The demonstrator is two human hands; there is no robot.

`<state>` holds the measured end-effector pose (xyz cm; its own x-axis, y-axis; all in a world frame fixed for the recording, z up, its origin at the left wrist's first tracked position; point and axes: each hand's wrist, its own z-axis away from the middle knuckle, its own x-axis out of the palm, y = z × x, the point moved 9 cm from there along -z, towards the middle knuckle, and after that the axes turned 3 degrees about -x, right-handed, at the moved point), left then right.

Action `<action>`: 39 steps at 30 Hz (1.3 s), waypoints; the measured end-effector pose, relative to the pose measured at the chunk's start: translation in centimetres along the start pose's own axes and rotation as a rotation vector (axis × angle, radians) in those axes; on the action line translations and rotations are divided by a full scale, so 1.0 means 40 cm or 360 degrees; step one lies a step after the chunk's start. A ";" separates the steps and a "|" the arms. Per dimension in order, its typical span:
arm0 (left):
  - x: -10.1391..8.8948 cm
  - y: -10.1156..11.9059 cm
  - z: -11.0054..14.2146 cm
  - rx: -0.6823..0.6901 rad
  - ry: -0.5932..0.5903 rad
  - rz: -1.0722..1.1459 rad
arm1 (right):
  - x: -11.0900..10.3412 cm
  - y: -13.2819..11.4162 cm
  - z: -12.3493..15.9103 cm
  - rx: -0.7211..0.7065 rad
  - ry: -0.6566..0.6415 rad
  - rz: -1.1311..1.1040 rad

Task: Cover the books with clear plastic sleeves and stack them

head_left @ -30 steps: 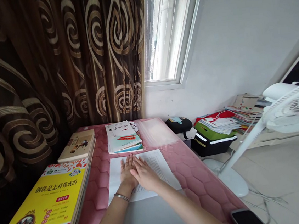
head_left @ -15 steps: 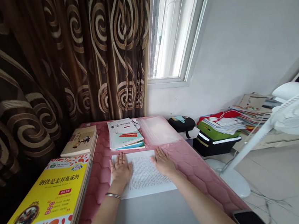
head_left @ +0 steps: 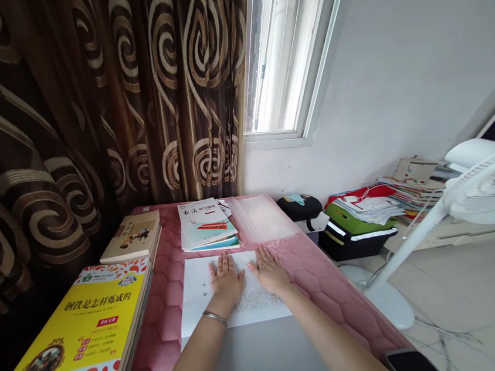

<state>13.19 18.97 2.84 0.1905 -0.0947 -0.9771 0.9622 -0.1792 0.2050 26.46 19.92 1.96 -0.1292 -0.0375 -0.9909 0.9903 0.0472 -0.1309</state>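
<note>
The left hand (head_left: 226, 282) and the right hand (head_left: 271, 271) lie palm down on a printed white sheet of paper (head_left: 200, 299), the grip of each open, with the fingers spread flat and pinching nothing. The sheet sits near the front of the surface (head_left: 169, 329), which has a pink quilted cover, and the flat palms seem placed to smooth the paper and keep it from shifting on that soft padding. The hands lie close together, only just apart, with the fingertips pointing away from the person and a metal bangle (head_left: 215, 317) on the left wrist. Beyond the sheet are a calligraphy practice book (head_left: 205, 225) and a clear plastic folder (head_left: 260, 218), set side by side near the far end. A thick yellow-covered book (head_left: 74, 322) and a beige paperback (head_left: 131, 238) line the edge by the curtain, out of the way of the sheet. Compared with the earlier frame, the left hand has moved inward from the sheet's left edge towards the right hand, and the left part of the sheet now looks almost blank, though the pictures do not show why.
</note>
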 end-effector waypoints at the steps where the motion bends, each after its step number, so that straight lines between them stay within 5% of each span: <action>1: 0.004 -0.004 0.000 0.0003 0.0017 0.0018 | -0.005 -0.003 0.002 0.0017 -0.0019 0.0005; 4: 0.010 -0.024 -0.001 0.0036 0.0112 0.0030 | -0.019 -0.046 0.008 0.0029 -0.0090 -0.0056; 8: 0.042 -0.031 -0.009 0.0086 0.0046 -0.0112 | -0.021 -0.211 0.014 -0.0386 -0.0206 -0.0327; 11: 0.051 -0.026 -0.011 0.0107 0.0004 -0.0146 | -0.013 -0.273 0.010 -0.0466 -0.0224 -0.0523; 18: 0.003 -0.044 0.003 0.0023 0.0080 0.0003 | 0.002 -0.153 -0.004 -0.0284 -0.0088 -0.0293; 24: -0.063 -0.229 0.046 -0.0281 0.0195 -0.0097 | -0.005 0.010 0.007 0.0007 -0.0075 -0.0003; 28: -0.091 -0.305 0.062 -0.0451 0.0207 -0.0196 | -0.004 0.028 0.009 0.0033 -0.0099 0.0017; 33: -0.111 -0.272 0.083 -0.0619 0.0252 -0.0344 | 0.003 0.027 0.006 0.0039 -0.0117 0.0038; 39: -0.056 -0.180 0.224 -0.0179 0.0300 -0.0249 | -0.025 -0.003 0.009 0.0085 -0.0223 0.0117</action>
<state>4.10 11.71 4.06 0.0604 0.1116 -0.9919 0.9964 -0.0665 0.0532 26.48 19.60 2.99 -0.0516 -0.1746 -0.9833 0.9986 0.0022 -0.0528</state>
